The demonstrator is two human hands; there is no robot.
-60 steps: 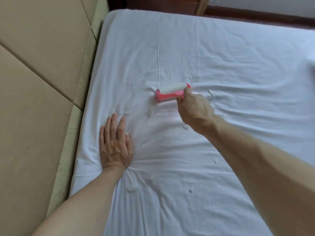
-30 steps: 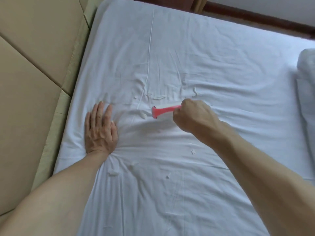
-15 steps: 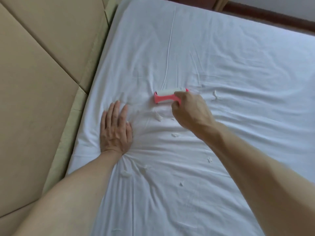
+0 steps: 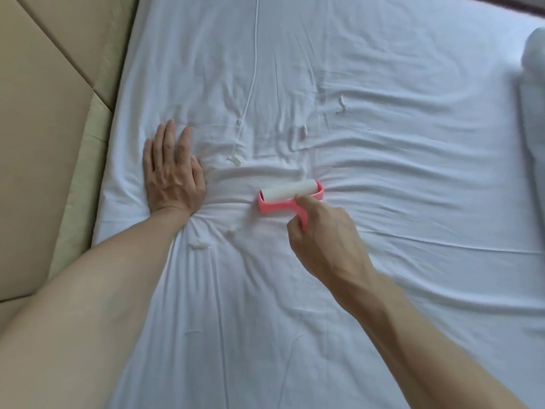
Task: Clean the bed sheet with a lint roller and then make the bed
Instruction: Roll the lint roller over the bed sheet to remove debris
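Left hand (image 4: 172,175) flat, right hand (image 4: 324,234) curled.

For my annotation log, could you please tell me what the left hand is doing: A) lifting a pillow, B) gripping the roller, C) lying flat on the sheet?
C: the left hand lies flat, fingers straight, on the sheet; the right hand holds the roller.

lint roller (image 4: 289,192) handle mostly hidden inside right hand (image 4: 323,234); white bundle (image 4: 533,98) cut off at right edge, blurred.

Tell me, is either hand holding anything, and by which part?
The right hand grips the lint roller by its handle; the left hand lies flat on the bed sheet, holding nothing.
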